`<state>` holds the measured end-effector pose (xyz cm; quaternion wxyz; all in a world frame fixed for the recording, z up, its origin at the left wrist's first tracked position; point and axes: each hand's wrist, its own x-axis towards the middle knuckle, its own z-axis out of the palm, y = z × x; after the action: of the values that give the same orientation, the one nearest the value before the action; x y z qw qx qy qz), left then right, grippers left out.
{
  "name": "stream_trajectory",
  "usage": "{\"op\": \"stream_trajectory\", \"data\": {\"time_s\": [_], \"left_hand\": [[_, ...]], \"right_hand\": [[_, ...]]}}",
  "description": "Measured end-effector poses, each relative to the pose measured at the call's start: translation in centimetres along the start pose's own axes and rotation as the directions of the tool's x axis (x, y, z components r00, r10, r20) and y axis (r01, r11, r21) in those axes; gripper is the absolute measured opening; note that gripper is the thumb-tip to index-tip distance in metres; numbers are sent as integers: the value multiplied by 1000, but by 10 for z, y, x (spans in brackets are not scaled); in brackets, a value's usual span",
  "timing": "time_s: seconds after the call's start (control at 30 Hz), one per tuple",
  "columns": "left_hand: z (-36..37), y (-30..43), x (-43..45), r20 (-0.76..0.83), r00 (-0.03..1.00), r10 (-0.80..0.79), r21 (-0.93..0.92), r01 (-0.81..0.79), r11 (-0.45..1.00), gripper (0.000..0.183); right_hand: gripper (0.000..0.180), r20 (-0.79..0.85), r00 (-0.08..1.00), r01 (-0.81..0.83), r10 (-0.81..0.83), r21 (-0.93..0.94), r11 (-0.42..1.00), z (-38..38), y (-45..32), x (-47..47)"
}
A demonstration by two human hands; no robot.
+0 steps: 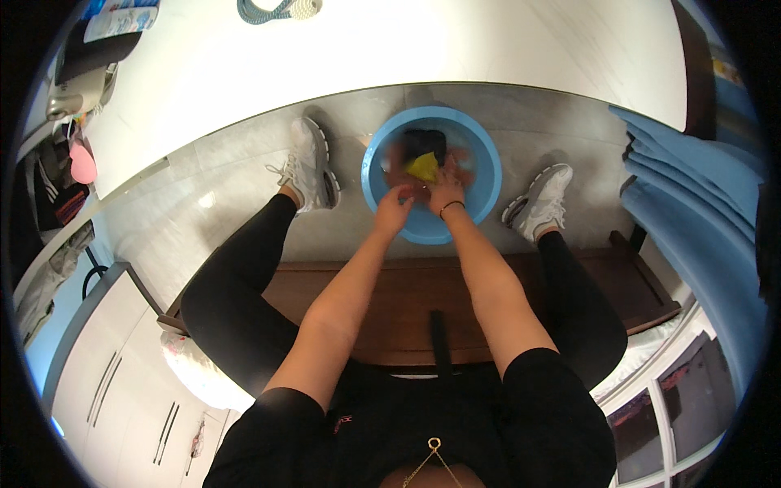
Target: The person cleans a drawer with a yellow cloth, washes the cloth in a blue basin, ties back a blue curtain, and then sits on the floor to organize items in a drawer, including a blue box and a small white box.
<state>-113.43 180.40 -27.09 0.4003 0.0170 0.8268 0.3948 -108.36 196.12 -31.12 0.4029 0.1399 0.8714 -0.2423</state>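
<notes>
A round light blue plastic basin [490, 195] stands on the floor between my feet. It holds a black item [425, 144], a yellow piece that looks like cloth [423, 167] and a blurred reddish item [462, 162], which seem to lie in water. Over the near left part of the basin, my left hand [393, 209] has curled fingers beside the reddish stuff; whether it grips any is unclear. My right hand [447, 192], with a dark band on the wrist, reaches down at the yellow piece's near edge. Its fingertips are blurred, so a grip cannot be made out.
A white table [464, 43] with a coiled cord [271, 11] spans the far side. My left shoe [311, 165] and right shoe [542, 198] flank the basin on grey tiles. Blue curtain fabric [701, 232] hangs at right; white cabinets [116, 384] stand lower left.
</notes>
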Motion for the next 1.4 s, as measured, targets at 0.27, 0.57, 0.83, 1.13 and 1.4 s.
{"op": "stream_trajectory", "data": {"time_s": [0.27,0.57,0.83,1.13,1.4], "left_hand": [[-9,-7,22,203,903,-379,-316,426,848,32],[-9,44,21,385,759,-525,-642,629,439,76],[-15,65,3,540,816,-208,-772,578,264,56],[-36,109,-51,602,798,36,-799,600,41,53],[-63,185,-110,501,854,-138,-823,520,230,57]], "right_hand": [[60,-143,908,-292,394,458,840,23,18,-5],[32,-286,939,102,192,762,640,-32,-57,-89],[25,-446,831,316,332,870,378,-92,-86,-156],[24,-669,708,454,228,678,579,-113,-105,-177],[27,-901,400,370,170,328,869,-134,-94,-189]]}}
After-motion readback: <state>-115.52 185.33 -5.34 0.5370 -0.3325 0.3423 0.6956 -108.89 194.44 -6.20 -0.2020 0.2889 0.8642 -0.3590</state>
